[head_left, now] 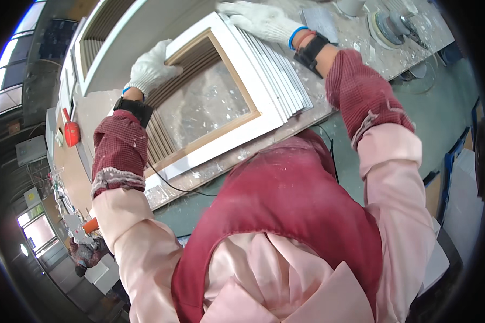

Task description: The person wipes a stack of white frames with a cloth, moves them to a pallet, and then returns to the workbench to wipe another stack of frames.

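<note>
A stack of white rectangular frames (203, 160) with bare wood inner edges lies on a paint-spattered workbench (170, 200). My left hand (150, 70), in a white knit glove, grips the top frame's left side, its thumb toward the opening. At the far right corner of the stack is my right hand (264, 22), gloved the same way. Its fingers stretch out over the frame's edge, and the fingertips lie close to the upper picture border. Slightly fanned frame edges show along the stack's right side. Through the opening, the speckled bench top is visible.
A round power sander (390, 27) and a grey flat pad (320, 25) sit at the bench's right. More white frames (86, 54) stand at the far left. A red-handled tool (70, 131) lies left of my arm. A dark cable (180, 188) crosses the front edge.
</note>
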{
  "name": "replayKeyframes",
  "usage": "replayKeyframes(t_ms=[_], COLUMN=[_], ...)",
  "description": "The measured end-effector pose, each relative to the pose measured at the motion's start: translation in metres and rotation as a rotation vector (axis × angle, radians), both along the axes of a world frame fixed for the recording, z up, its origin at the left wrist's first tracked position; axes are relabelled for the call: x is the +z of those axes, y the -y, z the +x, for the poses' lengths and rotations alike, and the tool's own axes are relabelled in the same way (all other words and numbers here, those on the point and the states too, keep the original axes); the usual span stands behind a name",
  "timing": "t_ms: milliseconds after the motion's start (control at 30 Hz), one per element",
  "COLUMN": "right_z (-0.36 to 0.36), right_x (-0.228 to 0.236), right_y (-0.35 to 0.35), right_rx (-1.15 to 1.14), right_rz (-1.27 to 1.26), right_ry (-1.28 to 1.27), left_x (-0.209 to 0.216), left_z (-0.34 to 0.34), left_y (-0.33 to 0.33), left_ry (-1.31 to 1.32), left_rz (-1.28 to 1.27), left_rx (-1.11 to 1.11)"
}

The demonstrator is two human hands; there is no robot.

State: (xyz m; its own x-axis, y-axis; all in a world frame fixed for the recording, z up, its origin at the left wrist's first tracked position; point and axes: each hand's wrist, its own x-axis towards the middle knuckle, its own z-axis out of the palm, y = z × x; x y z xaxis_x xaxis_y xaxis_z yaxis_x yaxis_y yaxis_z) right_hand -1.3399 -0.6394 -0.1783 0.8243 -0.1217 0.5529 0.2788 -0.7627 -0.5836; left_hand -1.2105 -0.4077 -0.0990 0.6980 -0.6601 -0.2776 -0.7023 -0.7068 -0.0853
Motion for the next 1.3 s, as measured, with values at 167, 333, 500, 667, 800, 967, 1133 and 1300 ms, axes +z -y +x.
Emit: replayKeyframes(t_ms=[167, 333, 500, 667, 800, 967, 1133, 1300], right_z=[-0.045, -0.055, -0.048, -0.071, -0.067, -0.047, -0.056, -0.076], right_x=[-0.013, -0.002, 0.039, -0.031, -0.023, -0.030, -0.081, -0.068], right_y=[0.096, 0.102, 0.049, 0.027, 0.011, 0.019, 0.067, 0.079], right_rx=[-0.331, -0.144, -0.263, -0.114, -0.155, -0.246, -0.220, -0.099], right_rz=[-0.606, -0.524, -0.536, -0.012, 0.016, 0.133, 0.868, 1.497], right_ry=[-0.430, -0.355, -0.304, -0.569, -0.708, -0.847, -0.834, -0.803], left_x=[0.056, 0.054, 0.000, -0.054, -0.048, -0.042, -0.044, -0.035], left_z=[-0.003, 0.032, 0.007, 0.011, -0.008, -0.019, -0.034, -0.044], left_y=[-0.059, -0.269, -0.338, -0.356, -0.321, -0.292, -0.270, -0.237], left_ry=[-0.092, -0.500, -1.171, -1.281, -1.111, -1.154, -1.155, -1.125], left_rz=[-0.054, -0.680, -0.960, -1.174, -1.215, -1.321, -1.173, -1.200], left_rx=[0.114, 0.697, 0.909, 1.082, 1.238, 1.318, 1.209, 1.226])
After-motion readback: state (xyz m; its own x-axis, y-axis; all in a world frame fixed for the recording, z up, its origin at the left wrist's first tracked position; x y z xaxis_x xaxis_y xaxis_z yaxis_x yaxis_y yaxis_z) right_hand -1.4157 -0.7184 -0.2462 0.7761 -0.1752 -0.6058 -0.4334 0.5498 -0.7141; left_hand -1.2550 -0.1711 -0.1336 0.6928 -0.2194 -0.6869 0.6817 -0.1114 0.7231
